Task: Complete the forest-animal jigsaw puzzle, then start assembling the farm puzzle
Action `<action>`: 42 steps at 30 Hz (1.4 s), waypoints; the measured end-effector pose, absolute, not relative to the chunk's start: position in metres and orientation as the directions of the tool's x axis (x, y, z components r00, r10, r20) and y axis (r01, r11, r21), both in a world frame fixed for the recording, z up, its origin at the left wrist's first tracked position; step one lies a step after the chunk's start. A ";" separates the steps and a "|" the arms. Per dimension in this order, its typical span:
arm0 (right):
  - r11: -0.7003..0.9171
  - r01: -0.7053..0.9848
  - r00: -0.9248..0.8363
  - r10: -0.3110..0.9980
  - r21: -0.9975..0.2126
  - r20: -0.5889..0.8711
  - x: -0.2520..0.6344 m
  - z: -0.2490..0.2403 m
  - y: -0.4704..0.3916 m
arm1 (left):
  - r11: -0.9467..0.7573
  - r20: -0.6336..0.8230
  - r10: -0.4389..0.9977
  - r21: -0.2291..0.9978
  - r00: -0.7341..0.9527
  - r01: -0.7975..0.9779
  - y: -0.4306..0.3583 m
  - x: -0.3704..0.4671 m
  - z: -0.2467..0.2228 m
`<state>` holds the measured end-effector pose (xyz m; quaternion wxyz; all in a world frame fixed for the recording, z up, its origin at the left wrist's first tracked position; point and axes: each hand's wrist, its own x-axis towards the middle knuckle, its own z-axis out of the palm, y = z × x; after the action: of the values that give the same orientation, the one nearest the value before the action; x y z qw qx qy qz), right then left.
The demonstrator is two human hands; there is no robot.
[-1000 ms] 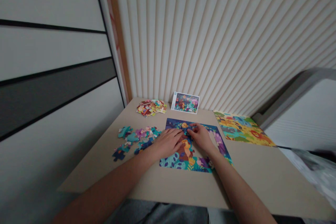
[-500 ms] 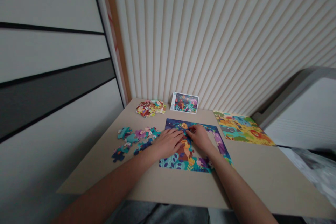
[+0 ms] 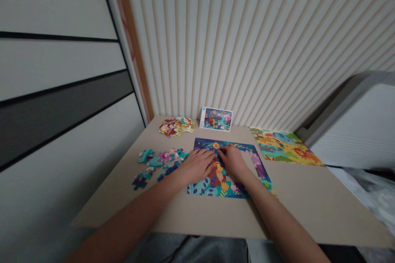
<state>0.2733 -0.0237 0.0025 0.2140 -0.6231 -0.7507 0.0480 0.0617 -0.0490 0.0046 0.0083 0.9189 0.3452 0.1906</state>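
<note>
A partly assembled jigsaw puzzle (image 3: 202, 189) with a dark blue night border lies on the table in front of me. A bare gap shows in its right-hand middle, partly behind my arm. My left hand (image 3: 198, 165) rests flat on the left part of the puzzle, fingers stretched towards its centre. Just right of it, my right hand (image 3: 233, 161) has its fingertips pinched on a dark blue puzzle piece (image 3: 221, 154) below the orange round shape; the fingers cover most of this piece. Loose puzzle pieces (image 3: 155, 162) are spread left of my left hand.
A picture card (image 3: 217, 119) leans against the pleated curtain (image 3: 185, 49) behind the puzzle. A pile of red and yellow pieces (image 3: 175, 127) sits at the back left. A yellow animal puzzle (image 3: 284, 148) lies on the right. White panels (image 3: 61, 131) border the table's left side.
Both hands stay at nearly the same spots on the puzzle, the right fingertips still at the dark blue area. The camera view has shifted slightly.
</note>
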 end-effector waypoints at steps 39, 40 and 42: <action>0.344 0.835 -0.290 0.938 -0.429 0.187 0.281 0.015 -0.029 | -0.785 0.337 0.615 0.169 0.713 0.597 -0.052 0.058 0.012; 0.345 0.825 -0.294 0.939 -0.448 0.181 0.284 0.015 -0.028 | -0.783 0.337 0.617 0.172 0.711 0.598 -0.052 0.058 0.011; 0.323 0.801 -0.267 0.946 -0.504 0.183 0.292 0.016 -0.029 | -0.781 0.336 0.621 0.178 0.708 0.599 -0.051 0.057 0.011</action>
<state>0.2919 -0.0291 0.0161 0.2303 -0.5601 -0.7800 0.1576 0.0573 -0.0513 0.0106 0.0279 0.9238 0.3301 0.1919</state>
